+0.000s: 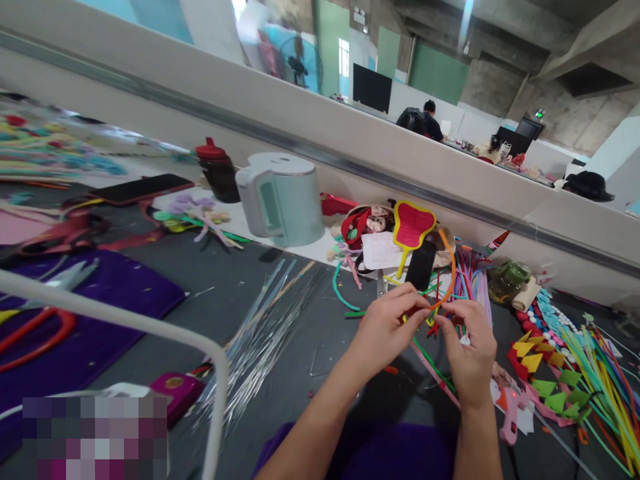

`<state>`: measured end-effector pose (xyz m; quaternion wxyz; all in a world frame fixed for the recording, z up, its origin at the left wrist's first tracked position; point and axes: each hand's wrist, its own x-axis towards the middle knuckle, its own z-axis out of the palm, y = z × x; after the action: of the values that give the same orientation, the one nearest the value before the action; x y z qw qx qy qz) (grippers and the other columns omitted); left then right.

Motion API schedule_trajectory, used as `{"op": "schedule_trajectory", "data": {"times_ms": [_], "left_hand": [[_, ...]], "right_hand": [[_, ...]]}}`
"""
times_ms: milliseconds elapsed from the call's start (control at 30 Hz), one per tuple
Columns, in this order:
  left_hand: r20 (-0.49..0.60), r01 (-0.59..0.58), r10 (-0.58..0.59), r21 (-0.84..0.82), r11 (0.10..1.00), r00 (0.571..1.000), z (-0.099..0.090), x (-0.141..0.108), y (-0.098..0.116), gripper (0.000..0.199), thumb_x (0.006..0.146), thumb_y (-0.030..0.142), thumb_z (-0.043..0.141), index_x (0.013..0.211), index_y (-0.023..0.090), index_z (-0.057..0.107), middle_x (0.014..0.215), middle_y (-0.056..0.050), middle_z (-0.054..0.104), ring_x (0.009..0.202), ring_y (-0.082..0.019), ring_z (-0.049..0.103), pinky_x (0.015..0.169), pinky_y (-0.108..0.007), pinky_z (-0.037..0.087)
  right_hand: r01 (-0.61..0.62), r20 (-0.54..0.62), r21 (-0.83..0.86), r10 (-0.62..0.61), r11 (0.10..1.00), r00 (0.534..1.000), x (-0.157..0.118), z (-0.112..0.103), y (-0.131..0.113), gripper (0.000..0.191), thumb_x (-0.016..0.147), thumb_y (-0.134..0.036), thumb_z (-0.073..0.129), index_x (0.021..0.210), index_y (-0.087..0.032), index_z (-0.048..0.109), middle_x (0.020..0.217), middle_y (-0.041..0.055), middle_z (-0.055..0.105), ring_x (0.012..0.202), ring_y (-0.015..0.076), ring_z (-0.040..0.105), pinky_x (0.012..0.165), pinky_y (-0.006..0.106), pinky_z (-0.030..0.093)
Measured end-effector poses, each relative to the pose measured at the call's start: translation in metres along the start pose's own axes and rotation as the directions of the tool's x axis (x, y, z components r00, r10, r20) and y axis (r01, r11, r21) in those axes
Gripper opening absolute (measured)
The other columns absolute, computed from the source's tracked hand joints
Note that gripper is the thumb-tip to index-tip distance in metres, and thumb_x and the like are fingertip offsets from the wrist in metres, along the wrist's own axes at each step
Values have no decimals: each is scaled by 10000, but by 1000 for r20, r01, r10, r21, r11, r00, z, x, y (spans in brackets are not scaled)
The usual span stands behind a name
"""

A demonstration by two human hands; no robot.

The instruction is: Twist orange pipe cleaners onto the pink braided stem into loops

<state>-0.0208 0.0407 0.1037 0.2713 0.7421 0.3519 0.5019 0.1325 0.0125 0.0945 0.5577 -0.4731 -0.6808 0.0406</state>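
My left hand (387, 330) pinches an orange pipe cleaner (453, 267) between thumb and fingertips, and its long end curves up and back. Close beside it, my right hand (471, 347) is closed at the fingertips on the same orange pipe cleaner where it bends. A short yellow bit shows between the hands; how it is joined is too small to tell. Behind the fingers lie a bundle of pink and purple pipe cleaners (473, 270) and a red fan shape with a yellow edge (414, 227). Below the hands, pink and green strands (436, 367) rest on the dark table.
A pale blue kettle (297, 200) and a red-lidded bottle (217, 172) stand along the partition. Thin wires (265, 340) lie left of my arms, near red-handled scissors (43, 340). A pink glue gun (511, 413) and coloured pipe cleaners (600, 373) are at right. A white tube (150, 320) crosses the left foreground.
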Motion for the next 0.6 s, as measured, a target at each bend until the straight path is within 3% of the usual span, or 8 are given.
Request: {"op": "schedule_trajectory", "data": {"times_ms": [100,200,400,600], "left_hand": [[30,-2,4,-41,999,1000,-2,0,3,143,858,185,528,794,163,655,735,-17,544,681,-131,528,607,-236,406],[44,-2,5,-71,997,999,-4,0,5,135,851,163,525,801,162,650,749,-20,547,698,-135,539,620,-238,418],[-32,-52,51,-32,998,998,0,-1,3,129,847,144,536,792,164,650,728,-13,529,687,-131,526,618,-238,408],[-22,-51,51,-9,999,998,4,-1,1,135,865,179,539,877,178,674,738,-16,556,709,-138,534,645,-248,415]], "right_hand": [[71,62,-32,-69,997,996,0,1,3,151,863,-204,551,965,-215,663,894,57,652,838,182,621,735,311,513],[56,82,-15,-54,998,995,-1,2,2,177,882,-185,513,977,-214,659,892,58,651,831,175,624,728,301,513],[-101,137,81,89,992,986,2,0,-2,161,898,-233,491,867,-203,646,836,40,643,791,168,607,710,283,484],[-237,203,158,204,958,958,4,-2,-3,186,901,-282,476,845,-196,632,828,27,637,790,164,596,716,268,462]]}}
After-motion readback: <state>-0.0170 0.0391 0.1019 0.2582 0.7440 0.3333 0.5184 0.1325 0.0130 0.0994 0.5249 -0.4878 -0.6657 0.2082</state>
